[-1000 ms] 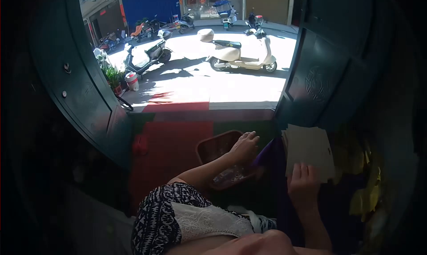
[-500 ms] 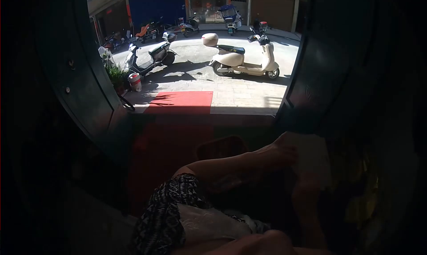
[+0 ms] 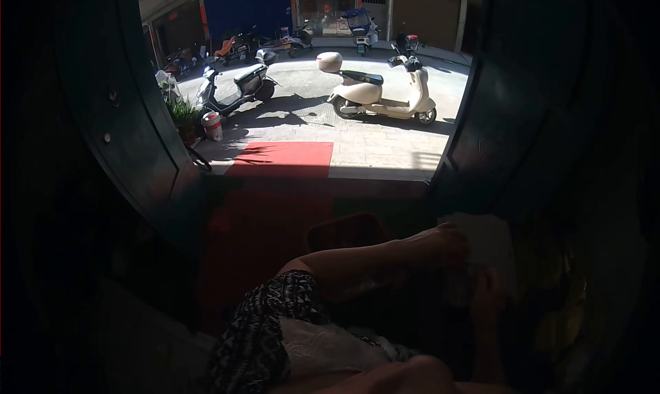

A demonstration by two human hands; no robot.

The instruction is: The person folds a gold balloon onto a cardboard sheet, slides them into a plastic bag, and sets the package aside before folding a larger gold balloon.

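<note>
Inside a dim doorway behind the red mat, the left hand met the right hand at a pale card stack; grips too dark to tell.

A cream scooter far outside, a black scooter to its left, a red mat nearer, a blue shutter far left, black-and-white patterned cloth on the near lap
</note>
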